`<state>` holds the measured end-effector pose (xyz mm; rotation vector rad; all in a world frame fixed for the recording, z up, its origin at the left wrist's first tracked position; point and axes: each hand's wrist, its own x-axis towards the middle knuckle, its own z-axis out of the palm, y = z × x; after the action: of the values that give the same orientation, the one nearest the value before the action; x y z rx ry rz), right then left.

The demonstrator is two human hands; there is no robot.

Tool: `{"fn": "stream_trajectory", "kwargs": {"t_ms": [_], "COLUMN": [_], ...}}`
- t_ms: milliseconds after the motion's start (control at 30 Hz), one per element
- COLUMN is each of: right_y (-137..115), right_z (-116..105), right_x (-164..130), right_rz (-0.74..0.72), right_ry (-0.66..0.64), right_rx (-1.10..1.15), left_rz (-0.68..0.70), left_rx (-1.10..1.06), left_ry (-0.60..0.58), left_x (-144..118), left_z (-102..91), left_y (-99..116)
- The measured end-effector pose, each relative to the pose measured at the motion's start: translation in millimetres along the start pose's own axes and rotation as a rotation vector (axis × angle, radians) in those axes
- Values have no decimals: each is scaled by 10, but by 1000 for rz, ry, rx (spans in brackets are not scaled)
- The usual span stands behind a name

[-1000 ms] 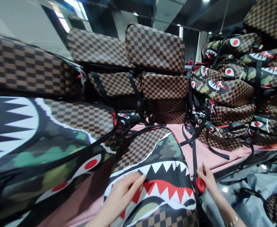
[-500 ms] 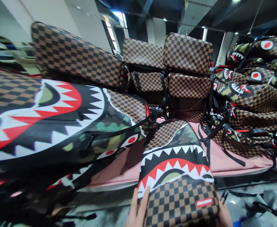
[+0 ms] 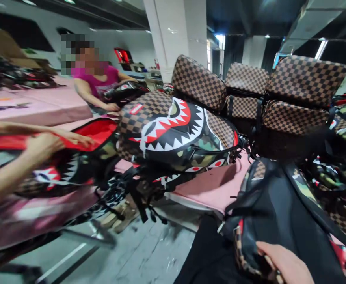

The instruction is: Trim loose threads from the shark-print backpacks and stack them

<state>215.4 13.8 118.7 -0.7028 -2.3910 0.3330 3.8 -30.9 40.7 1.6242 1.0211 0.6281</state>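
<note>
At the lower right stands a backpack [image 3: 291, 201], its black padded back and shoulder straps facing me. Brown-and-black checked trim and camouflage patches show along its edges. My left hand [image 3: 285, 260] is closed on its checked lower edge, seemingly the left hand from its place on the left side of the bag. My right hand is out of sight. Left of this bag, a large checked backpack [image 3: 167, 130] with a printed shark mouth lies on the pink-covered table [image 3: 208, 189].
Checked bags [image 3: 306, 79] are stacked behind. At the left, a co-worker's hands [image 3: 47, 146] rest at an open red-lined backpack [image 3: 102, 134] on another table. Beyond, a person in a magenta top [image 3: 100, 86] handles a bag. Metal table legs [image 3: 81, 244] stand on the floor.
My view has swung left, bringing two people into sight. The backpack has turned from its shark-print front to its strapped back. My right hand has left the view.
</note>
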Motion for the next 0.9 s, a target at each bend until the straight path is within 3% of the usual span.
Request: {"fn": "stream_trajectory", "kwargs": {"t_ms": [100,167,300,400,467,533,667,767,900], "right_y": [-138,-165,-145,-134,-148,-176,-245,-289,-313], "right_z": [108,103,62,80,116,165,283,356,407], "right_x": [-56,-143,-338,-440,-469,-466,-370,-244,-107], "right_rz": [174,361,661,795,835,819,716,682,763], "right_ry": [-54,-42,71,179,208,233,208,124,148], "right_rx": [25,39,52,33,51,83,161,254,322], "left_rz": [-28,-90,-231,-235,-230,-260,-254,-170,-84], "left_rx": [-37,-33,-184,-346,-376,-397,-290,-47,177], "left_ry": [-88,-30,350,762,936,894,582,583,560], "left_x": [-200,-277,-220,-88,-9,41,64,65,83], "left_z": [11,-72,-309,-403,-428,-438,-424,-397,-383], "left_y": [-43,-82,-166,-204,-208,-191,-159,-178,-179]}}
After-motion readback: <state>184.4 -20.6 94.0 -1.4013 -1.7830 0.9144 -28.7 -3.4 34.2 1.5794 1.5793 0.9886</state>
